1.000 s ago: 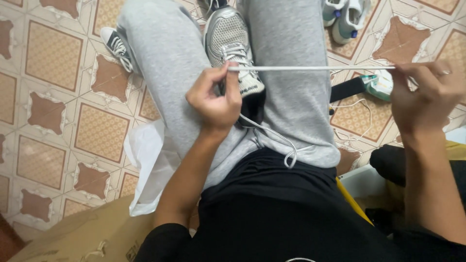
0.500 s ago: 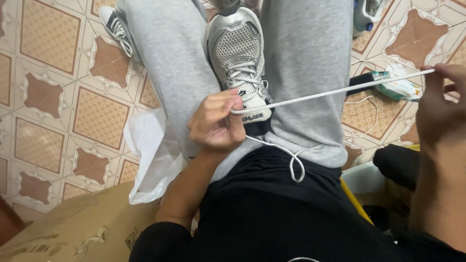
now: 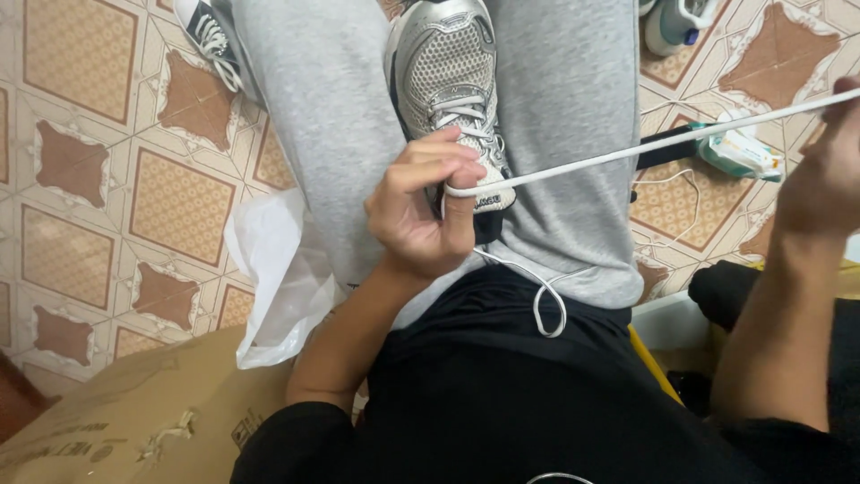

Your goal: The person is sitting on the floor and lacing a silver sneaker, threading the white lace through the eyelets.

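While the left hand (image 3: 421, 215) pinches the flat white shoelace (image 3: 645, 143) at the silver mesh sneaker (image 3: 448, 85) on the lap, the right hand (image 3: 829, 170), now higher, grips its far end; the lace slants up-right, the toe pointing away.

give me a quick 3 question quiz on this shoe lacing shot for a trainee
1. True or false: the white shoelace runs taut from the left hand to the right hand.
2. Where does the silver mesh sneaker rest? A) on the tiled floor B) on the lap, between the grey trouser legs C) on the cardboard box
3. Fill in: the white plastic bag lies between the cardboard box and the person's ____ leg.

Key: 1 true; 2 B; 3 left
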